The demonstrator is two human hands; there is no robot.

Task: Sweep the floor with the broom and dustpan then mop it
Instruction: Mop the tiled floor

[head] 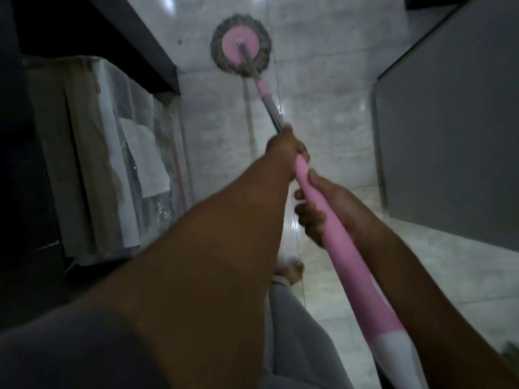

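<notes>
On the pale tiled floor (323,88), well ahead of the person, the mop head (241,49) lies flat, its pink disc ringed by grey strands that touch the tile beside a grout line. The handle (337,248) runs from it back toward the body, thin metal near the head and thick pink lower down. Both hands are on it. The left hand (283,148), arm stretched out, wraps its fingers round the handle just where the pink grip meets the metal. The right hand (323,209) grips the pink part a little nearer the body, fingers curled round it from the far side. A bare foot (289,272) stands on the tile below the hands. To the left sits a plastic-wrapped bundle (92,153) against dark furniture, and to the right a plain grey panel (449,122) borders the floor. Neither broom nor dustpan is in view, and no loose dirt can be made out on the tile shown, though the picture is dim and blurred, so I judge the sweeping to be finished and the mopping under way. The tiles near the foot shine with bright reflections; whether that is wetness or plain gloss cannot be told. How much of the floor is mopped cannot be told either, since only this narrow strip between bundle and panel shows. What seems left is to work the mop over the remaining tile.
</notes>
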